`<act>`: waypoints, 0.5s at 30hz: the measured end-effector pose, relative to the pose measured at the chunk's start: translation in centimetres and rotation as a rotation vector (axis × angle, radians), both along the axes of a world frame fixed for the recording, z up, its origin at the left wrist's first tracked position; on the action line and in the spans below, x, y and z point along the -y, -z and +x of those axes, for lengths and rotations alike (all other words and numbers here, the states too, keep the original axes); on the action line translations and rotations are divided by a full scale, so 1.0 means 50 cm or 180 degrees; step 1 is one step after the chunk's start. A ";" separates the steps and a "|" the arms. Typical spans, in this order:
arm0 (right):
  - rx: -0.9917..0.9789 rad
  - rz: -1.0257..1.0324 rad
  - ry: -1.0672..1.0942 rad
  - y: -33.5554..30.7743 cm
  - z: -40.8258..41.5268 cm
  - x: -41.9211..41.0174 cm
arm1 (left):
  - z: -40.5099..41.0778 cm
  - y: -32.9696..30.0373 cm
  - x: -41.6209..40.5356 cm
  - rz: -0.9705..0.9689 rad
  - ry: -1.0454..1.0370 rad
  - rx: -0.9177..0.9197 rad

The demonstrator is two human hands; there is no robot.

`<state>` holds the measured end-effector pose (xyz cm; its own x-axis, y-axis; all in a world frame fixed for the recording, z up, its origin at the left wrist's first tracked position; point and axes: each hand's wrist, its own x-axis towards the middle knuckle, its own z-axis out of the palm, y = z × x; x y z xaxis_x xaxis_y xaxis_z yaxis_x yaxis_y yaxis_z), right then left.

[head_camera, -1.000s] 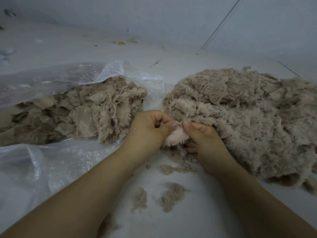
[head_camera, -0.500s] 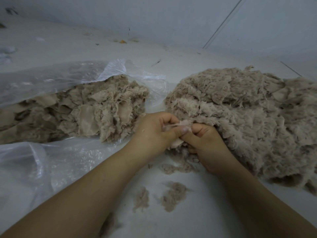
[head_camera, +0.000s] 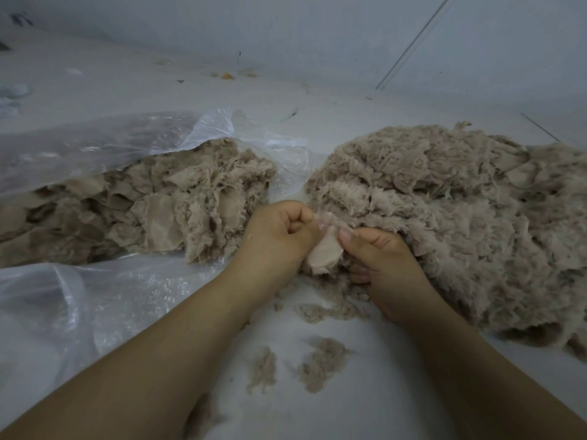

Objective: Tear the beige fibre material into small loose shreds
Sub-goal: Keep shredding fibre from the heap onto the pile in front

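- On a pale grey-white surface [head_camera: 365, 408], smooth and matte, two bare forearms reach in from the near edge.
- Left hand [head_camera: 279, 236]: fingers curled, thumb and forefinger pinching the upper edge of a small beige scrap [head_camera: 324, 255].
- Right hand [head_camera: 381, 265]: thumb and forefinger clamped on the same scrap from the other side; the lower fingers curl under, touching the pile's near edge.
- Scrap sits between the two hands, flat and pale, lighter than the fibre around it.
- Shredded pile [head_camera: 460, 223]: large fluffy beige mound to the right, lying straight on the surface, reaching the right frame edge.
- Bag [head_camera: 95, 147]: clear plastic, lying open on the left; its lower sheet spreads under the left forearm.
- Untorn fibre [head_camera: 152, 211] spills from the bag mouth, in flatter, sheet-like pieces, just left of the left hand.
- Loose tufts [head_camera: 320, 363] lie on the bare surface between the forearms; more fluff trails just below the right hand.
- Far side: surface meets a plain pale wall [head_camera: 317, 33], dimly lit. A thin dark line [head_camera: 413, 42] runs diagonally up the wall at right.
- Small debris [head_camera: 227, 75], one bit yellowish, sits along the wall's foot; white specks at far left.
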<state>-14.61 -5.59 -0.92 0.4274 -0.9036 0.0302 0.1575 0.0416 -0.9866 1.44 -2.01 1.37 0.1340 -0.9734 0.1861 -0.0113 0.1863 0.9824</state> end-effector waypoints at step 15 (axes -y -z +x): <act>-0.0553 -0.0806 -0.0197 -0.002 0.005 -0.011 | -0.022 0.005 0.003 -0.0405 -0.0536 0.0408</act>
<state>-14.34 -5.06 -0.80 0.4997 -0.8488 0.1725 -0.0095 -0.2046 -0.9788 0.35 -2.18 1.11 0.2596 -0.9069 0.3318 -0.1758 0.2935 0.9397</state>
